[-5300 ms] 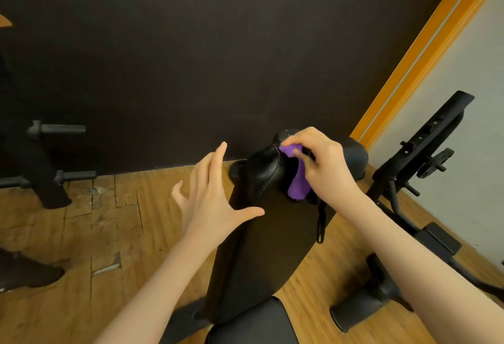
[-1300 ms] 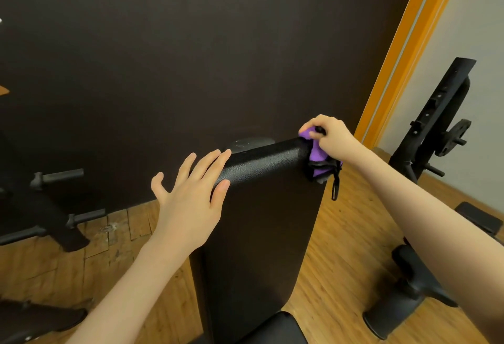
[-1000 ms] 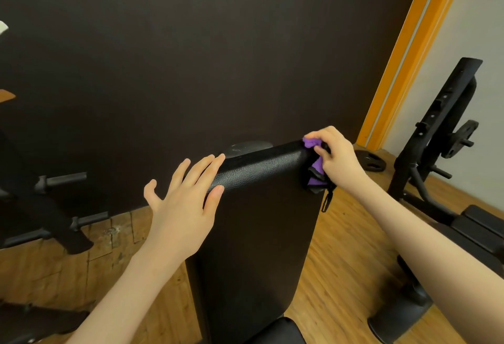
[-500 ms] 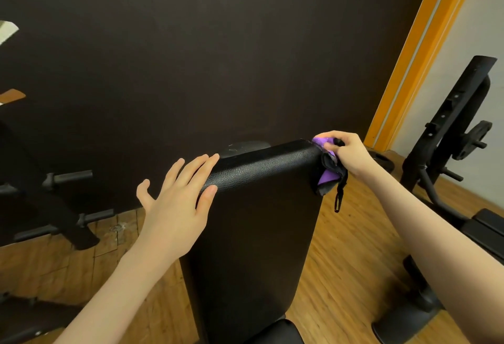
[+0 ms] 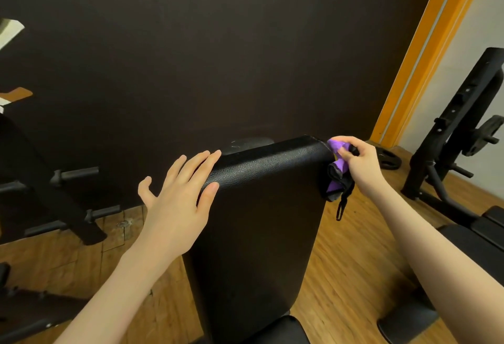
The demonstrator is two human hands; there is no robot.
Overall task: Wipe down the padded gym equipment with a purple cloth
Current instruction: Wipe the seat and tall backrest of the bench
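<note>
A black padded bench backrest stands upright in front of me, with a black seat pad below it. My right hand grips a bunched purple cloth with black trim and a hanging black loop, held against the backrest's top right corner. My left hand rests with straight fingers on the top left corner of the backrest.
A dark wall fills the background, with an orange strip at the right. A black weight rack and a weight plate stand at the right. Another black rack with pegs stands at the left on the wooden floor.
My right hand with the cloth has slid along the backrest's top right corner and down its edge. My left hand has stayed on the top left corner.
</note>
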